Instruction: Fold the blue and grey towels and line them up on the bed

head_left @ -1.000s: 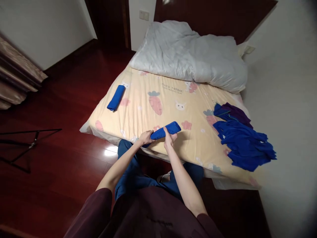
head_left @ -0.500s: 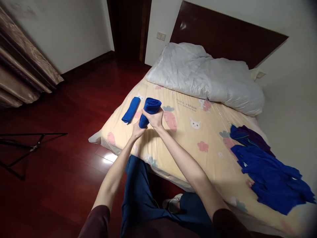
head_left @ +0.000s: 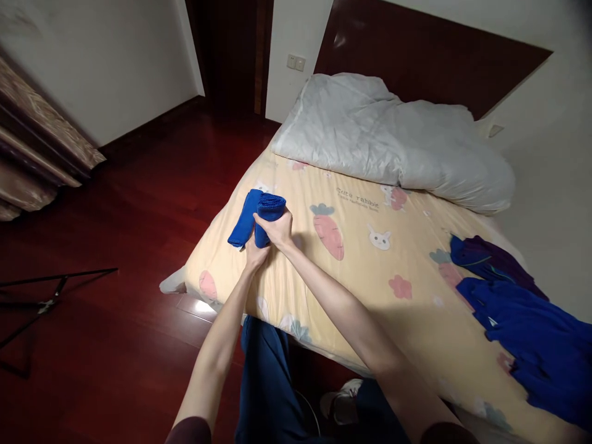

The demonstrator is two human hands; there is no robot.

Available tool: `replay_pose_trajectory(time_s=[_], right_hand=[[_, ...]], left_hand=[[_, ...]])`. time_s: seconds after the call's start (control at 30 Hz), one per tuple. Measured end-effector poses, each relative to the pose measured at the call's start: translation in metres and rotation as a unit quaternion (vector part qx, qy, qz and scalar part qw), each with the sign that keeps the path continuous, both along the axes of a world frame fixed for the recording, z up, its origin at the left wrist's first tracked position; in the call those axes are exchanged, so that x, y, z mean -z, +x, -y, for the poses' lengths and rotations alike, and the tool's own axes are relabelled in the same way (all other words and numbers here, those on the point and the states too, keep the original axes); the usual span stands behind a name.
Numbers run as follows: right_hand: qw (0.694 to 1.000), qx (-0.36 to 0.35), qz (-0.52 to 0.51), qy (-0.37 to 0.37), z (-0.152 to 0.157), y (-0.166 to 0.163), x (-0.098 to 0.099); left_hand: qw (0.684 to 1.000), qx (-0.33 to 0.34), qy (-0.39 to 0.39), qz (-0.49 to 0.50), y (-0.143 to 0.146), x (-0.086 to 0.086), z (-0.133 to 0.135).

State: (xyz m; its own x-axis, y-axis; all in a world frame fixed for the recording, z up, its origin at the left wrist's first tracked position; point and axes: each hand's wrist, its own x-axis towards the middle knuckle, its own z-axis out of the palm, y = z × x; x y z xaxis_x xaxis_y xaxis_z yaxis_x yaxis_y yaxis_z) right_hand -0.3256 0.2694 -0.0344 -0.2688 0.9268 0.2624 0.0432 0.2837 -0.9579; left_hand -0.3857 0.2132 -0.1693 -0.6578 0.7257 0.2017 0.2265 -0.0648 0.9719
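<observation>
A tightly folded blue garment (head_left: 271, 206) is gripped between both hands near the left edge of the bed. My left hand (head_left: 256, 250) is closed around its lower end. Closed over its right side is my right hand (head_left: 278, 228), with the thumb across the front. Just left of it, another folded blue garment (head_left: 244, 221) lies flat on the bed; the held one overlaps its right edge in view. Whether the two touch, I cannot tell.
The bed (head_left: 351, 271) has a yellow printed sheet, with a grey-white quilt (head_left: 393, 142) bunched by the headboard (head_left: 425, 61). Loose blue clothes (head_left: 536, 339) and a dark purple garment (head_left: 504, 265) lie at right. A black metal stand (head_left: 46, 305) is on the floor at left.
Both hands have carried the held garment left and slightly down, closer to the folded one on the bed. The camera view has shifted a little.
</observation>
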Motion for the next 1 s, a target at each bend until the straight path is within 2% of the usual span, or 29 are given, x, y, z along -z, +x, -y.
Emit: replay_pose_trajectory(time_s=[0.1,0.23,0.6,1.0], right_hand=[[1.0,0.006,0.004,-0.016,-0.003,-0.002,0.013],[0.999,0.015,0.004,-0.03,-0.005,-0.002,0.022],[0.999,0.02,0.008,-0.035,-0.004,0.0,0.028],[0.999,0.01,0.009,-0.051,0.0,0.0,0.033]], left_hand=[[1.0,-0.002,-0.012,-0.004,0.0,0.009,0.0],[0.999,0.005,-0.041,-0.013,0.002,0.012,0.002],[0.997,0.015,-0.072,-0.012,0.005,0.003,0.003],[0.998,0.017,-0.065,0.002,0.003,0.019,0.003]])
